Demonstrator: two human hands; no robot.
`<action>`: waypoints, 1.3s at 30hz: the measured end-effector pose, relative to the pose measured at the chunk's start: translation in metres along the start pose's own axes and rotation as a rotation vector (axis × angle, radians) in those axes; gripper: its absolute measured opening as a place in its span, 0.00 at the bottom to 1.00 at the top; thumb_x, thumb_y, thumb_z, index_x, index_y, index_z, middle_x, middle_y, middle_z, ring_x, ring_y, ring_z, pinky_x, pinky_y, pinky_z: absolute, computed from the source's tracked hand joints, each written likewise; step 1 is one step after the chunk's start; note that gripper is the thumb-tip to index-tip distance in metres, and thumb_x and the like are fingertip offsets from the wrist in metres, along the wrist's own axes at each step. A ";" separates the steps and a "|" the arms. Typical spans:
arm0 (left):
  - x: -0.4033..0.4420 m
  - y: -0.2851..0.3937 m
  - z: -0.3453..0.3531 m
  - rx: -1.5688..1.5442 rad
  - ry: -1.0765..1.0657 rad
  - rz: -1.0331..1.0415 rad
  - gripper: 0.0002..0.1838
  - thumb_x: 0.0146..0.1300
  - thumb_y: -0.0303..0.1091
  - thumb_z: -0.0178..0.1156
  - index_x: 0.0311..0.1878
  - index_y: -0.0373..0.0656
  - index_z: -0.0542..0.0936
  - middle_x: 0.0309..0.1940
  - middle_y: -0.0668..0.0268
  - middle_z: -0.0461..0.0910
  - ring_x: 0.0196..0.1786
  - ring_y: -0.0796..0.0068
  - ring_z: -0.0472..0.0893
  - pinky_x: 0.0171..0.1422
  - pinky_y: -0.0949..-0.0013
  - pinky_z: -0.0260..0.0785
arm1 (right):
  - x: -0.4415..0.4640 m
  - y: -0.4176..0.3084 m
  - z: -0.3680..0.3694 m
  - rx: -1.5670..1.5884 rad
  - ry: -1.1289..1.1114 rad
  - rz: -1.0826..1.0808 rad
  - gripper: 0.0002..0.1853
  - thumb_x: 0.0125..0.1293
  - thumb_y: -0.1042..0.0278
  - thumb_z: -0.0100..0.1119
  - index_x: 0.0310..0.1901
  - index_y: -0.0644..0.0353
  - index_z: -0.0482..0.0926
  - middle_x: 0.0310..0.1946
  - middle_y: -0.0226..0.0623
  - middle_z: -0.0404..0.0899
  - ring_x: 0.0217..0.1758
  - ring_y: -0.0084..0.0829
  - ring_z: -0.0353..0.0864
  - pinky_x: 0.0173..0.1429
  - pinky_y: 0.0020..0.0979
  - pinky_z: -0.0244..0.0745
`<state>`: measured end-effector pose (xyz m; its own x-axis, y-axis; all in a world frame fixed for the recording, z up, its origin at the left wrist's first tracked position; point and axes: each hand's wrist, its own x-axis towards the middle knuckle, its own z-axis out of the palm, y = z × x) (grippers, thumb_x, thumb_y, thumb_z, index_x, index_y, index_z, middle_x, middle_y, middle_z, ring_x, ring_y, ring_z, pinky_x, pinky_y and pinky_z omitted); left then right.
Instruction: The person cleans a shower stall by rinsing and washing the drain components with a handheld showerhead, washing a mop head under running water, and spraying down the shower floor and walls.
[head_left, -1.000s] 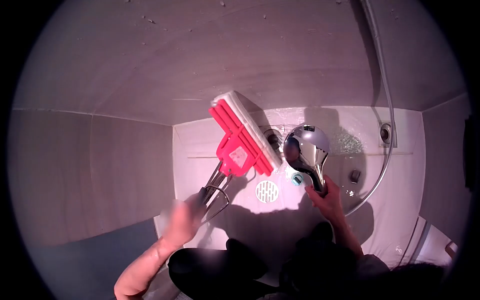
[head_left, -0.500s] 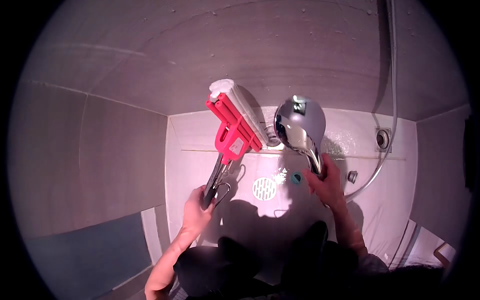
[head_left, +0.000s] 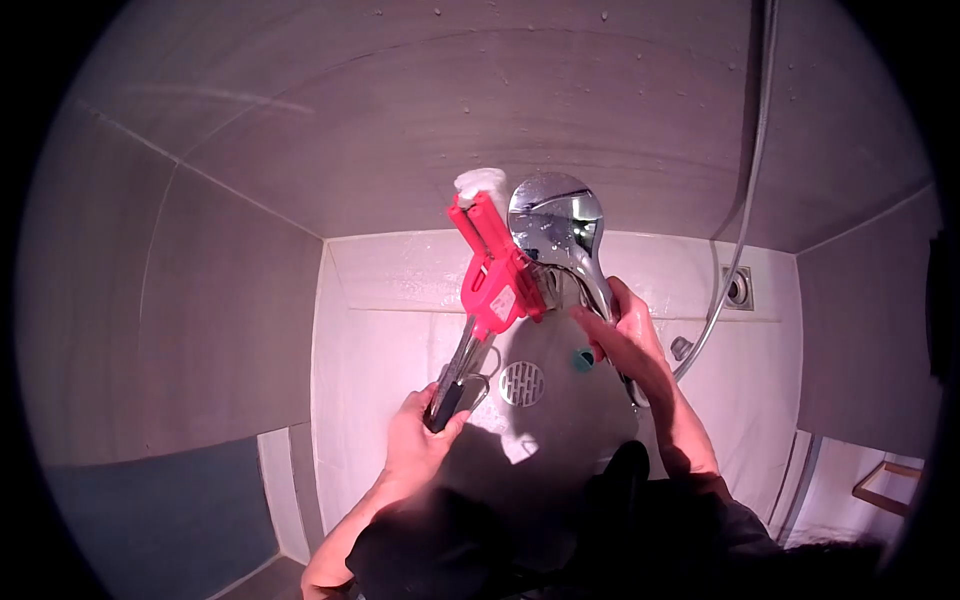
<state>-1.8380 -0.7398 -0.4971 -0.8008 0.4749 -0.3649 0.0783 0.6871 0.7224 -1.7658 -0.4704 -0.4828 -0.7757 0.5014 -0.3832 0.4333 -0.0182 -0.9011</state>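
My left hand (head_left: 418,440) is wrapped round the dark grip of a sponge mop (head_left: 492,297), whose red plastic head points up and away from me. At the far end of that head, a white sponge (head_left: 482,184) shows; most of it is hidden behind the red frame and the shower head. A chrome shower head (head_left: 553,225) is in my right hand (head_left: 638,335), with the fingers closed on its handle. Its shiny back faces me, and it overlaps the mop head's right side. Whether the two touch I cannot tell.
Below the mop is a round slotted drain cover (head_left: 522,384), with a small teal cap (head_left: 584,360) beside it. A square floor drain (head_left: 738,288) lies at the right, near a small grey fitting (head_left: 682,348). The shower hose (head_left: 752,190) runs down the right side. Tiled walls surround the floor.
The shower head has moved left to the mop head and turned, so more of its chrome back shows. The mop has shifted slightly right in view. Both hands keep their holds.
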 end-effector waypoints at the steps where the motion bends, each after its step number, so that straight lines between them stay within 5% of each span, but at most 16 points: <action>1: 0.001 0.000 -0.002 0.045 -0.013 0.008 0.26 0.50 0.33 0.69 0.50 0.30 0.73 0.35 0.62 0.76 0.38 0.78 0.75 0.45 0.75 0.68 | 0.001 -0.004 0.001 -0.001 0.005 -0.002 0.17 0.57 0.59 0.61 0.36 0.65 0.70 0.18 0.29 0.70 0.17 0.18 0.68 0.20 0.24 0.63; 8: -0.006 -0.004 -0.003 -0.034 -0.004 0.056 0.26 0.51 0.33 0.69 0.51 0.28 0.73 0.37 0.61 0.76 0.40 0.77 0.76 0.48 0.75 0.68 | 0.005 -0.015 0.001 -0.006 0.033 -0.335 0.07 0.61 0.72 0.57 0.35 0.62 0.70 0.15 0.27 0.68 0.13 0.15 0.67 0.16 0.19 0.59; 16: -0.011 -0.004 -0.002 -0.239 -0.023 0.060 0.23 0.54 0.28 0.65 0.53 0.31 0.73 0.35 0.67 0.78 0.38 0.83 0.74 0.45 0.78 0.68 | 0.010 0.038 -0.004 0.018 -0.029 -0.173 0.12 0.61 0.67 0.59 0.37 0.66 0.70 0.14 0.30 0.68 0.12 0.18 0.66 0.16 0.24 0.60; 21: -0.014 0.003 -0.002 -0.199 0.016 0.090 0.16 0.54 0.27 0.65 0.46 0.34 0.77 0.26 0.77 0.72 0.28 0.88 0.66 0.32 0.81 0.63 | 0.004 0.070 -0.016 0.026 0.023 -0.079 0.15 0.59 0.66 0.58 0.42 0.68 0.69 0.15 0.32 0.69 0.14 0.21 0.69 0.18 0.26 0.64; 28: -0.018 0.000 0.003 -0.164 0.089 0.114 0.16 0.53 0.29 0.66 0.45 0.34 0.78 0.24 0.78 0.71 0.27 0.89 0.66 0.30 0.82 0.61 | 0.005 0.107 -0.037 -0.097 0.071 -0.036 0.19 0.56 0.59 0.59 0.41 0.67 0.70 0.16 0.38 0.71 0.16 0.26 0.72 0.22 0.30 0.68; 30: -0.019 0.004 0.003 -0.058 0.056 0.047 0.22 0.55 0.31 0.64 0.52 0.31 0.73 0.41 0.54 0.80 0.45 0.73 0.77 0.50 0.70 0.68 | 0.012 0.109 -0.049 -0.353 0.125 -0.240 0.18 0.56 0.60 0.60 0.40 0.64 0.70 0.15 0.39 0.70 0.19 0.26 0.74 0.25 0.32 0.69; 31: -0.018 0.004 0.003 -0.057 0.052 0.051 0.22 0.55 0.31 0.64 0.52 0.31 0.73 0.41 0.54 0.80 0.45 0.73 0.77 0.50 0.70 0.68 | 0.016 0.110 -0.054 -0.419 0.172 -0.412 0.16 0.56 0.61 0.61 0.39 0.63 0.69 0.15 0.39 0.69 0.20 0.24 0.73 0.27 0.31 0.68; 35: -0.014 0.008 -0.001 -0.105 0.007 0.022 0.20 0.54 0.29 0.63 0.50 0.32 0.75 0.37 0.56 0.81 0.40 0.75 0.78 0.47 0.71 0.68 | 0.009 0.020 -0.047 -0.218 0.028 -0.324 0.15 0.57 0.62 0.61 0.38 0.64 0.70 0.15 0.37 0.69 0.19 0.22 0.70 0.25 0.29 0.66; 37: -0.009 -0.005 -0.002 -0.136 0.005 0.052 0.19 0.54 0.29 0.63 0.50 0.33 0.75 0.37 0.57 0.81 0.40 0.75 0.78 0.47 0.71 0.69 | 0.022 -0.004 -0.034 -0.185 0.002 -0.523 0.13 0.60 0.64 0.60 0.35 0.62 0.69 0.15 0.29 0.69 0.15 0.16 0.68 0.18 0.23 0.63; 39: -0.009 -0.008 -0.003 -0.177 0.000 0.063 0.19 0.54 0.28 0.63 0.50 0.34 0.75 0.37 0.58 0.81 0.39 0.76 0.78 0.47 0.72 0.69 | 0.028 -0.018 -0.023 -0.146 -0.063 -0.464 0.12 0.60 0.64 0.60 0.35 0.62 0.69 0.14 0.28 0.68 0.15 0.16 0.68 0.18 0.23 0.63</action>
<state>-1.8335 -0.7508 -0.4977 -0.7975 0.5141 -0.3158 0.0226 0.5485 0.8358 -1.7845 -0.4365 -0.4726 -0.9263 0.3749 0.0364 0.0917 0.3181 -0.9436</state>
